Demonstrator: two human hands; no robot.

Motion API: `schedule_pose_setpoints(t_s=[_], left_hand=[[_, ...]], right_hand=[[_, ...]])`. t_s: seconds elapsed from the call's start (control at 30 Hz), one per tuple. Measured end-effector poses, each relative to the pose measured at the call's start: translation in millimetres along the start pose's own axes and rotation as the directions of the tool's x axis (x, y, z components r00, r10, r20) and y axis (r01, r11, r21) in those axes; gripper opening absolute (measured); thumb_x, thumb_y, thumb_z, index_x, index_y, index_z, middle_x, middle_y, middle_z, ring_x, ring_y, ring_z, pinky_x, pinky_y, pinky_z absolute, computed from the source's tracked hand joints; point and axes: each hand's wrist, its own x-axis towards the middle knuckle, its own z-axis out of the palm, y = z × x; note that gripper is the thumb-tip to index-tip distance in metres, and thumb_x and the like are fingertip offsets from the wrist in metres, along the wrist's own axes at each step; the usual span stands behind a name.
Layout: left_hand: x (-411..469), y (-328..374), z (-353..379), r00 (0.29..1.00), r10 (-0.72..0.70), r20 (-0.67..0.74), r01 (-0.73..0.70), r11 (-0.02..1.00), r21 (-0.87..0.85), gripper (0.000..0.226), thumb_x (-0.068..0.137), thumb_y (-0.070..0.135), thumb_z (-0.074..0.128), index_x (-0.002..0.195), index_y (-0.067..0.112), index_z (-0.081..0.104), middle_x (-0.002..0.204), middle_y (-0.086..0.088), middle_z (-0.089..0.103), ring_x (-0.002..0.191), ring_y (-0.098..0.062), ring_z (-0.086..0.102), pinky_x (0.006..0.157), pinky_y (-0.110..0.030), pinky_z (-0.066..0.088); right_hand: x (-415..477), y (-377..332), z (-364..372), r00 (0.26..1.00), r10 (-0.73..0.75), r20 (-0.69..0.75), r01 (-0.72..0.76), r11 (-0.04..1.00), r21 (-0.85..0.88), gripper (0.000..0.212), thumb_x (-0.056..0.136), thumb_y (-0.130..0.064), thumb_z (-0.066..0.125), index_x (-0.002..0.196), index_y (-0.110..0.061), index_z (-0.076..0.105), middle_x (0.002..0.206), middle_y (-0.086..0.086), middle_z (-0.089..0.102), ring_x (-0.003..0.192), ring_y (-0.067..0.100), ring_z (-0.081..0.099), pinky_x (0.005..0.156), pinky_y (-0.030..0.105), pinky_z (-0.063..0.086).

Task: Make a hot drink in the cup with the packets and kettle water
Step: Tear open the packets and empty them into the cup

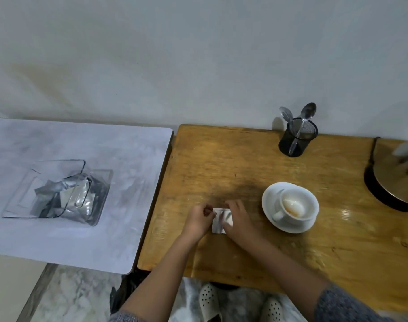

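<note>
A small silver packet is held just above the wooden table, gripped at its top by both hands. My left hand pinches its left corner and my right hand pinches its right side. To the right, a white cup stands on a white saucer; the cup holds pale powder with brown traces. A metal kettle on a black base sits at the right edge, partly cut off. A clear plastic box with several silver packets rests on the white table at left.
A black mesh holder with two spoons stands at the back of the wooden table near the wall. The white marbled table adjoins on the left. Below the table edge I see white perforated shoes on a pale floor.
</note>
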Motion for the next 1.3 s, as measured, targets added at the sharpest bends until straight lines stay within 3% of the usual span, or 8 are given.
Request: schedule_pose_setpoints(t_s=[0.3,0.53,0.73,0.83,0.97,1.1,1.23,1.3], left_hand=[[-13.9,-19.8,12.8,0.969,0.245,-0.020,-0.240,0.960,0.147,0.030,0.087,0.010,0.052,0.115,0.015,0.058,0.108,-0.004,0.062,0.096,-0.016,0.059,0.082,-0.029,0.051],[-27.2,-34.2,20.4,0.899,0.437,0.044,-0.415,0.812,0.412,0.039,0.093,0.018,0.041,0.130,0.008,0.049,0.135,-0.009,0.051,0.118,-0.024,0.052,0.093,-0.034,0.048],[-28.1,-28.4,19.1,0.893,0.436,0.117,-0.424,0.722,0.546,0.039,0.088,0.020,0.038,0.121,0.006,0.054,0.128,-0.013,0.054,0.109,-0.030,0.056,0.084,-0.038,0.052],[-26.0,-16.8,18.0,0.921,0.351,0.170,-0.379,0.705,0.599,0.028,0.082,0.016,0.045,0.106,0.006,0.055,0.128,-0.011,0.049,0.109,-0.030,0.052,0.081,-0.037,0.048],[-17.4,12.0,25.9,0.963,0.242,0.121,-0.259,0.693,0.672,0.037,0.077,0.016,0.055,0.113,0.007,0.052,0.149,-0.009,0.028,0.118,-0.030,0.049,0.085,-0.036,0.048],[-16.6,59.0,53.0,0.934,0.357,-0.015,-0.317,0.847,0.427,0.028,0.082,0.010,0.046,0.105,-0.001,0.058,0.112,-0.019,0.053,0.102,-0.035,0.052,0.086,-0.036,0.040],[-29.9,92.5,89.8,0.909,0.391,-0.146,-0.357,0.909,0.215,0.022,0.092,0.012,0.041,0.100,0.005,0.061,0.094,-0.006,0.057,0.086,-0.020,0.050,0.074,-0.027,0.033],[-36.6,101.1,106.1,0.907,0.376,-0.190,-0.350,0.924,0.155,0.019,0.093,0.011,0.041,0.099,0.008,0.060,0.093,-0.005,0.058,0.085,-0.019,0.052,0.073,-0.027,0.034]], right_hand=[[-11.8,21.2,18.3,0.981,-0.194,-0.002,0.193,0.977,-0.093,0.040,0.079,-0.006,0.055,0.119,-0.005,0.055,0.138,0.015,0.043,0.129,0.030,0.039,0.108,0.033,0.032],[-16.0,29.1,17.1,0.971,-0.218,0.094,0.236,0.932,-0.276,0.051,0.098,-0.017,0.037,0.147,-0.013,0.024,0.159,0.005,0.010,0.147,0.019,0.004,0.117,0.027,0.007],[-23.5,27.1,7.1,0.966,-0.149,0.211,0.198,0.952,-0.233,0.057,0.098,-0.011,0.034,0.150,-0.013,0.010,0.160,0.003,-0.003,0.147,0.017,-0.004,0.117,0.028,0.008],[-30.6,25.7,-6.4,0.971,-0.123,0.207,0.150,0.981,-0.123,0.054,0.097,-0.012,0.037,0.148,-0.012,0.019,0.160,0.002,0.006,0.146,0.018,0.009,0.117,0.031,0.015],[-44.0,21.7,-47.3,0.971,-0.235,0.051,0.236,0.972,-0.014,0.044,0.091,-0.010,0.043,0.135,-0.012,0.042,0.144,0.006,0.040,0.130,0.019,0.040,0.108,0.031,0.033],[-56.7,28.6,-114.6,0.921,-0.293,-0.258,0.329,0.938,0.108,0.033,0.087,-0.008,0.046,0.117,-0.008,0.059,0.118,0.009,0.062,0.107,0.015,0.055,0.092,0.024,0.042],[-73.5,69.1,-207.5,0.810,-0.131,-0.572,0.290,0.937,0.196,0.027,0.090,-0.004,0.048,0.114,-0.010,0.060,0.109,0.002,0.060,0.091,0.005,0.058,0.082,0.014,0.048],[-85.1,96.4,-255.8,0.689,0.003,-0.725,0.234,0.946,0.226,0.025,0.092,-0.005,0.049,0.114,-0.013,0.059,0.111,-0.001,0.058,0.089,0.000,0.055,0.079,0.008,0.046]])
